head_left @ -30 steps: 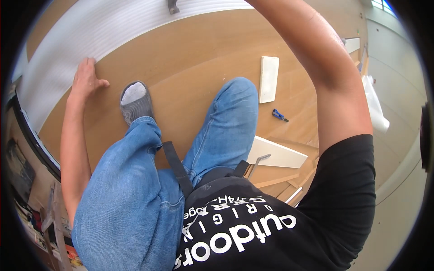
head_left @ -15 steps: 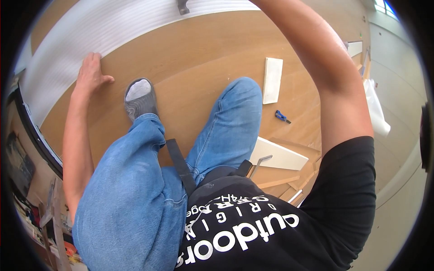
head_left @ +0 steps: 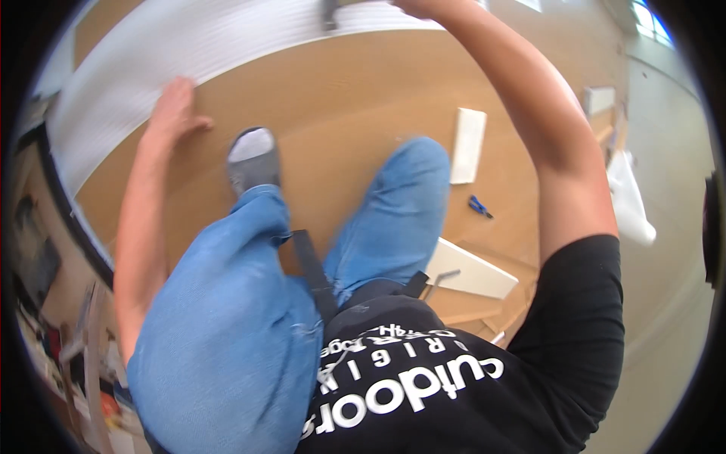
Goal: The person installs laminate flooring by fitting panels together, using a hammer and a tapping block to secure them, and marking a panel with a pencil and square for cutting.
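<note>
A white ribbed sheet (head_left: 257, 45) lies along the far edge of a large brown board (head_left: 318, 98). My left hand (head_left: 175, 107) rests at the sheet's near edge, thumb spread from the fingers, holding nothing; it is slightly blurred. At the top rim of the picture, my right hand (head_left: 418, 7) is closed round the handle of a hammer. The dark head of the hammer (head_left: 328, 15) is over the sheet, partly cut off by the frame and smeared by motion.
On the brown board lie a white strip (head_left: 468, 145) and a blue utility knife (head_left: 479, 206). A tapered white piece (head_left: 476, 274) and a bent metal rod (head_left: 443, 278) are by my hip. My foot (head_left: 253, 155) stands on the board. White wrapping (head_left: 629, 197) lies right.
The view has shifted, so most things sit a little lower and further right. The hammer's handle now shows, and its head is smeared. My left hand keeps its place at the sheet's edge.
</note>
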Action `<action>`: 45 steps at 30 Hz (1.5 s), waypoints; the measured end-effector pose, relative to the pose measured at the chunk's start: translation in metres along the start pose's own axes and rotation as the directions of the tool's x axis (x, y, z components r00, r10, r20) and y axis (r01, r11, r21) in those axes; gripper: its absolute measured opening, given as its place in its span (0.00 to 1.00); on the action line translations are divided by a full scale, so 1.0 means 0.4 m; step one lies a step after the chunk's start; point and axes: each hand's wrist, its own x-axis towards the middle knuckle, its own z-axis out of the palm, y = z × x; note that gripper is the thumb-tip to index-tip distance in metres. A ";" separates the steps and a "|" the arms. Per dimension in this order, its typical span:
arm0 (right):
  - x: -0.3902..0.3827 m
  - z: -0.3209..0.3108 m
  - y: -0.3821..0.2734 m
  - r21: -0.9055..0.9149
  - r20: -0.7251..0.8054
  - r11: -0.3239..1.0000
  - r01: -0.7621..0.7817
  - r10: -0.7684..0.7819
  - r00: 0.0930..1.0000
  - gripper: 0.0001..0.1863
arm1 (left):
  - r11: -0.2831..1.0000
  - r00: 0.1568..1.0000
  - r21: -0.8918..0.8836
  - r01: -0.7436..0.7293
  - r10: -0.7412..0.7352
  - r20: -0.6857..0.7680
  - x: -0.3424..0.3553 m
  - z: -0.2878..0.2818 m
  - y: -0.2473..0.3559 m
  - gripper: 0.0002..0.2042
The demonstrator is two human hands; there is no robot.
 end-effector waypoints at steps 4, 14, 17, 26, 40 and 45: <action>-0.059 0.182 0.108 0.060 -0.117 0.997 -0.048 0.055 0.992 0.12 | 0.992 0.979 -0.079 -0.102 0.114 0.171 0.111 0.067 0.045 0.29; -0.410 0.328 -0.358 0.824 -0.171 0.554 -0.122 0.448 0.877 0.18 | 0.995 0.993 0.052 0.090 -0.094 0.077 -0.056 -0.005 0.025 0.44; -0.522 0.297 -0.394 0.852 -0.178 0.511 -0.113 0.486 0.856 0.15 | 0.996 0.994 -0.002 0.088 -0.087 0.059 -0.039 -0.006 0.036 0.43; -0.623 0.236 -0.483 0.921 -0.170 0.387 -0.048 0.510 0.843 0.13 | 0.989 0.995 -0.148 0.017 -0.002 0.100 0.014 0.014 -0.086 0.33; -0.508 0.256 -0.464 0.837 -0.269 0.546 -0.038 0.470 0.841 0.11 | 0.976 0.965 0.146 0.164 -0.189 0.180 -0.124 -0.080 -0.121 0.36; -0.485 0.228 -0.485 0.803 -0.264 0.594 -0.052 0.432 0.862 0.11 | 0.933 0.910 0.189 0.307 -0.345 0.228 -0.185 -0.084 -0.267 0.37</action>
